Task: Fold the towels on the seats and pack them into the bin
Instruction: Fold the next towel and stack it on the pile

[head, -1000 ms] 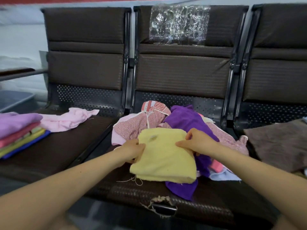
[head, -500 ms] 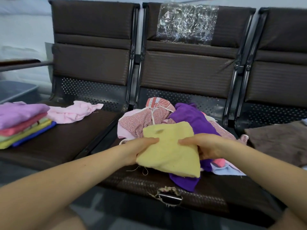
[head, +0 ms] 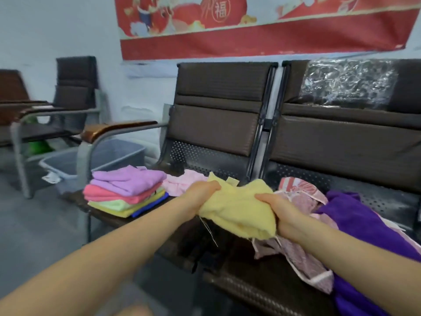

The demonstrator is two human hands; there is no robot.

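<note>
Holding a folded yellow towel [head: 239,210] in the air between two seats, the left hand [head: 200,195] and right hand [head: 276,212] each have a clenched grip on one side of it. It looks soft, light and floppy, so gripping both edges seems best to keep the fold. A stack of folded towels [head: 124,190] sits on the left seat [head: 159,215]. Beyond the armrest, a grey bin [head: 118,153] stands on the floor; its contents are hidden.

Five stacked towels [head: 127,192], one bin [head: 68,165]
</note>
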